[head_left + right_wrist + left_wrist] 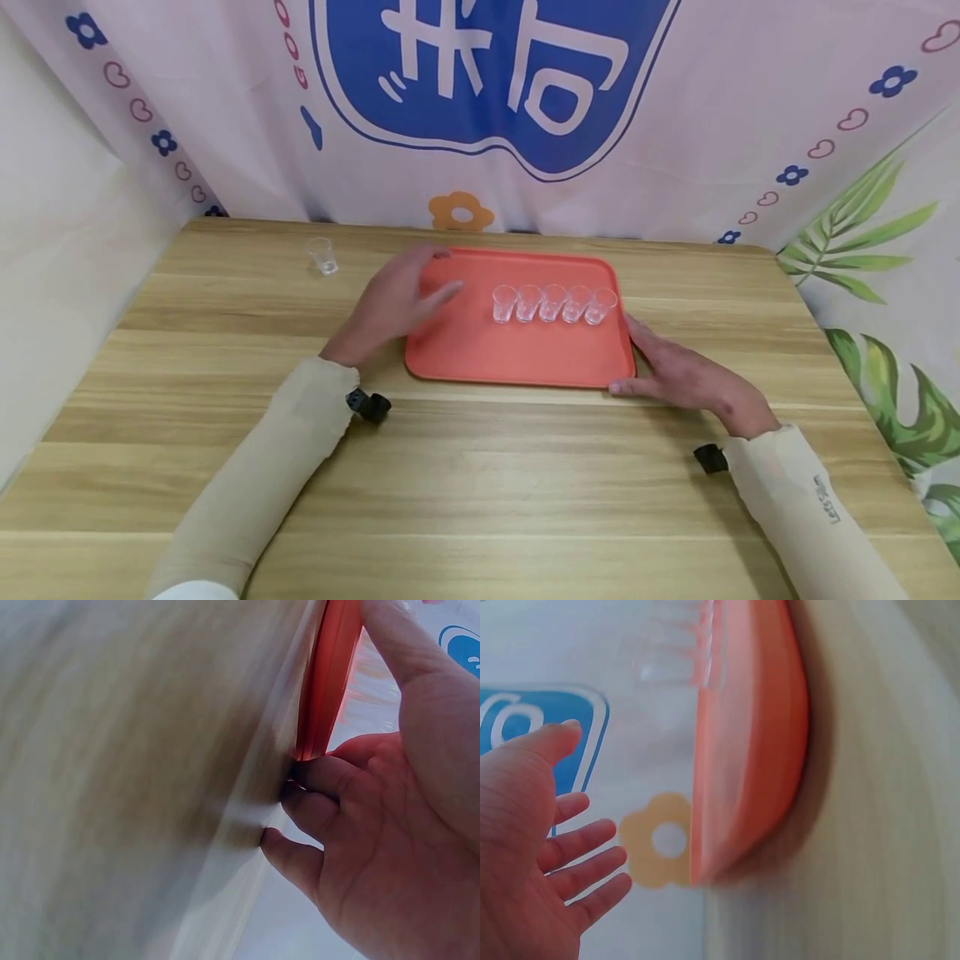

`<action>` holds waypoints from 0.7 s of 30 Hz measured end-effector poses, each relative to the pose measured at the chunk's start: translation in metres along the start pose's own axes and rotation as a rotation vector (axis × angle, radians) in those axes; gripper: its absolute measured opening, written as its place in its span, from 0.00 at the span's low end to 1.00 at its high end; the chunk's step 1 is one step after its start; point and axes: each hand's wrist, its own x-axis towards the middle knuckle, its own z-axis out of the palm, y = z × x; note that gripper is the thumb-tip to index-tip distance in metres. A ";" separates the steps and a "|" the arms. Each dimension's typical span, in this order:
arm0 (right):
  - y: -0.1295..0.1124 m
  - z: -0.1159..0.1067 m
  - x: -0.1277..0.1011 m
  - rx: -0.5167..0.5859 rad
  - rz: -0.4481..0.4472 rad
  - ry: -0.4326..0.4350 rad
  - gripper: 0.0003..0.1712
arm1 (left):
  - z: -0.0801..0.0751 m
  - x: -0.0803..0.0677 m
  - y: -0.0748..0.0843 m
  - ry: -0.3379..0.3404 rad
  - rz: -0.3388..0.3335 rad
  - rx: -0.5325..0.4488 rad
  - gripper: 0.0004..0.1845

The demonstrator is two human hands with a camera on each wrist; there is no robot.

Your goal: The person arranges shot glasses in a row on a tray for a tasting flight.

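On the table lies a red rectangular tray (pixel 517 354), with several small clear shot glasses (pixel 551 304) standing in a row toward its right side. My left hand (pixel 393 296) is at the tray's left end, thumb spread from the fingers; in the left wrist view that hand (pixel 532 832) holds nothing and its fingers are apart. At the opposite end, my right hand (pixel 686 375) touches the tray's right edge, thumb by the near corner. The right wrist view shows its slightly bent fingers (pixel 315 810) at the tabletop beside the tray's rim (pixel 330 682).
One more clear shot glass (pixel 324 257) stands apart at the back left of the wooden table (pixel 480 492). Behind the table's far edge hangs a printed cloth (pixel 247 125). A leaf-patterned cloth (pixel 892 367) borders the right side.
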 end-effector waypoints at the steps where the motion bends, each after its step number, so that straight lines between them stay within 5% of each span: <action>1: 0.000 0.000 0.000 0.000 0.001 0.000 0.68 | -0.004 0.000 -0.003 0.012 -0.004 0.006 0.32; 12: 0.001 0.001 0.001 -0.002 -0.008 -0.001 0.68 | -0.040 -0.012 -0.043 0.209 -0.004 0.045 0.22; 21: 0.001 0.000 0.000 0.001 0.009 -0.005 0.68 | -0.055 -0.020 -0.074 0.265 -0.091 0.027 0.27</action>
